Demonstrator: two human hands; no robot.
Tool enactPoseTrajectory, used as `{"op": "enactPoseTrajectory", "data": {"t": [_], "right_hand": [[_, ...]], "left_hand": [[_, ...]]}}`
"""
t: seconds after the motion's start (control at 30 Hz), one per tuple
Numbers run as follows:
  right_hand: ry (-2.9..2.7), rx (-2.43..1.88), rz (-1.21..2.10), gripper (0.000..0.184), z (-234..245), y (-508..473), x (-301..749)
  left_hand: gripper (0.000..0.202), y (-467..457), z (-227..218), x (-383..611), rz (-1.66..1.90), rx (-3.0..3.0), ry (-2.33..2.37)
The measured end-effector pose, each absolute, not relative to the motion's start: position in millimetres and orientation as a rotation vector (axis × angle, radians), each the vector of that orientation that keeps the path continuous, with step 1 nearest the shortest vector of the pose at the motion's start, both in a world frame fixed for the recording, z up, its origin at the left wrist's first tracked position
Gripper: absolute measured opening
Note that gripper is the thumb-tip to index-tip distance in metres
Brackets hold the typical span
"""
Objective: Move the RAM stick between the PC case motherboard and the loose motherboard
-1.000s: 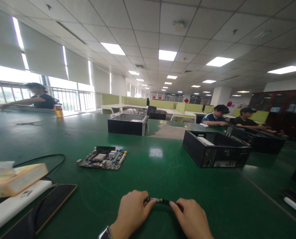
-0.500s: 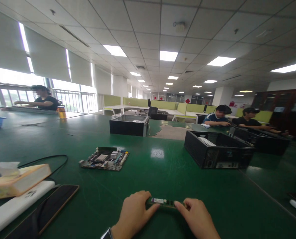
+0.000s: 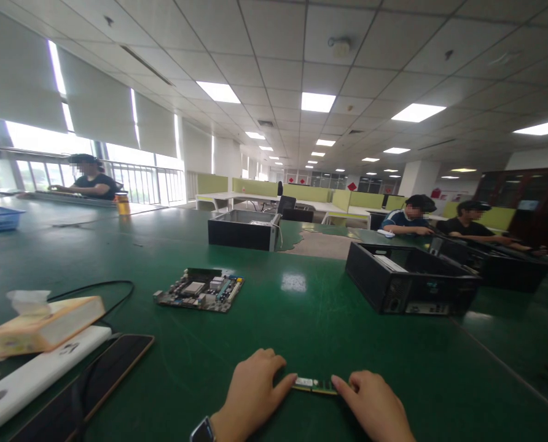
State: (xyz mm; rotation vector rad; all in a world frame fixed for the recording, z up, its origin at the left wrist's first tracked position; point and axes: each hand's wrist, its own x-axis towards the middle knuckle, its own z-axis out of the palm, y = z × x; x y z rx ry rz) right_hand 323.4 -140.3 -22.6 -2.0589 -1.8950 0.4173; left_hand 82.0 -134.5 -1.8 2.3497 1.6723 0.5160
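A green memory module (image 3: 314, 385) with a white label is low in front of me, level between my two hands. My left hand (image 3: 255, 390), wearing a watch, has its thumb tip at the module's left end, with the index finger raised behind it. The thumb of my right hand (image 3: 370, 399) meets the other end, its fingers curled. Whether the module touches the table is hard to see. Farther off on the left lies a motherboard (image 3: 200, 290), flat on the green tabletop (image 3: 274, 331).
Open computer cases stand at the right (image 3: 407, 279) and farther back (image 3: 241, 233). A tissue box (image 3: 48, 325), a white bar-shaped device (image 3: 43, 374) and a dark phone-like slab (image 3: 103, 380) lie at left. A blue basket (image 3: 0, 220) sits beyond. Several people work around the table.
The memory module has turned flatter and shifted slightly right, with more of its left end outside my left hand's grasp. My hands stay close to it. The whole view has shifted slightly.
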Motion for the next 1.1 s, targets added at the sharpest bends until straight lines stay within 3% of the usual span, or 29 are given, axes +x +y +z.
{"op": "enactPoseTrajectory", "data": {"t": [0.33, 0.73, 0.9, 1.1], "right_hand": [[-1.956, -2.112, 0.326, 0.048, -10, -144, 319], [-1.982, -2.114, 0.214, 0.05, -10, -147, 313], [-1.983, -2.098, 0.188, 0.038, -16, -146, 313], [-1.853, -1.893, 0.261, 0.052, -19, -137, 320]], "left_hand": [[0.055, -135, -5, 89, 0.537, 2.474, 1.424], [0.018, -134, -6, 106, 0.423, 2.606, 1.368], [0.014, -131, -9, 105, 0.432, 2.618, 1.372], [0.014, -129, -7, 97, 0.546, 2.543, 1.401]]}}
